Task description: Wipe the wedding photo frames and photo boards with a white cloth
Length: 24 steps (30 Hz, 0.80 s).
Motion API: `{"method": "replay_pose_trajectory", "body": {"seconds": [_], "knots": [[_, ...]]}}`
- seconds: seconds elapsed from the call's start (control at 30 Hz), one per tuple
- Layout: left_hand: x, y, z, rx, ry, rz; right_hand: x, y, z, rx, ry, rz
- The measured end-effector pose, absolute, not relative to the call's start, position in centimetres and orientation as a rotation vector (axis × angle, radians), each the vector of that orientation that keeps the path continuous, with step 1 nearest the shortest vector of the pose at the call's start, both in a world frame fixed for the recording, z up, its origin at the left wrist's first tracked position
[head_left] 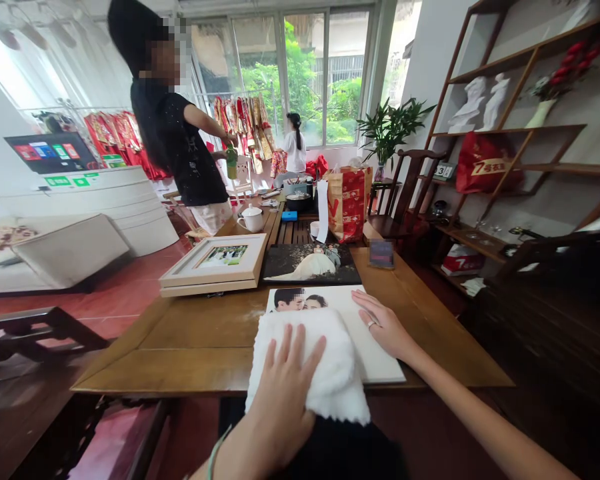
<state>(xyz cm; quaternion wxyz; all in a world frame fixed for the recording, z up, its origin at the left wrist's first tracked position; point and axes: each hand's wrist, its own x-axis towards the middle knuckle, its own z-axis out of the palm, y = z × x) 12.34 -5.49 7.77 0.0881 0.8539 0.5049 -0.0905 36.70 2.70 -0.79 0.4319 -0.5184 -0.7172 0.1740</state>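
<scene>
My left hand (287, 380) lies with fingers spread on a folded white cloth (325, 347), pressing it against a white-bordered photo panel (380, 363). The cloth hangs over the near table edge and hides the lower part of the printed couple, whose heads show above it. Flat along the panel's right side rests my right hand (383, 323), fingers stretched out, a ring on one of them. Just behind the panel is a dark wedding photo (313, 263). To its left, framed pictures (215, 263) with pale wooden frames are stacked.
Farther back on the wooden table (180, 340) are a white teapot (251, 218), a blue box (289, 216), a red paper bag (350, 203) and a small dark stand (381, 255). A person (177, 133) in black stands beyond the left side; another person (294, 147) is near the window.
</scene>
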Motion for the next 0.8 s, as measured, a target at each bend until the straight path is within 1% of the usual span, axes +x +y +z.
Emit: {"method": "replay_pose_trajectory", "body": {"seconds": [0.2, 0.3, 0.4, 0.53, 0.63, 0.8], "knots": [[13.4, 2.2, 7.4, 2.702, 1.585, -0.095, 36.8, 2.2, -1.1, -1.270, -1.784, 0.426], [14.2, 4.6, 6.9, 2.751, 1.610, -0.022, 36.6, 2.1, -1.0, -1.292, -1.795, 0.413], [14.8, 4.0, 6.5, 2.782, 1.538, 0.024, 36.4, 2.2, -0.8, -1.297, -1.799, 0.415], [14.8, 0.0, 6.0, 2.806, 1.289, -0.024, 36.3, 2.4, -0.6, -1.249, -1.801, 0.444], [14.5, -2.4, 5.6, 2.811, 1.208, -0.015, 36.3, 2.5, -0.6, -1.222, -1.781, 0.477], [15.2, -1.6, 5.8, 2.823, 1.232, -0.033, 36.6, 2.5, -0.6, -1.210, -1.746, 0.504]]}}
